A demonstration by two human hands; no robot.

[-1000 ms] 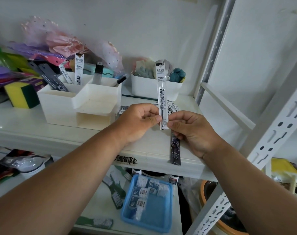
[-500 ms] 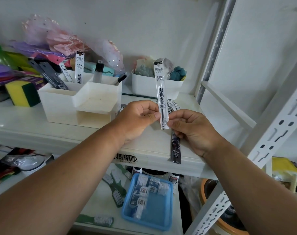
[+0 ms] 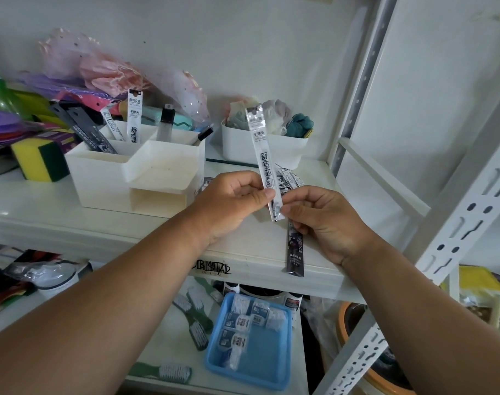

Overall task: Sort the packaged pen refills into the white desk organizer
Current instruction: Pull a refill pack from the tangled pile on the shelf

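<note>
Since a moment ago my grip has hardly changed: my left hand (image 3: 237, 201) still pinches the white refill packet (image 3: 264, 163) near its lower end, and my right hand (image 3: 325, 220) holds its bottom tip plus a dark refill packet (image 3: 295, 252) hanging over the shelf (image 3: 72, 220) front edge. The white packet now tilts slightly left, upright, glossy, with black lettering. The white desk organizer (image 3: 100, 178) sits toward the shelf's left.
</note>
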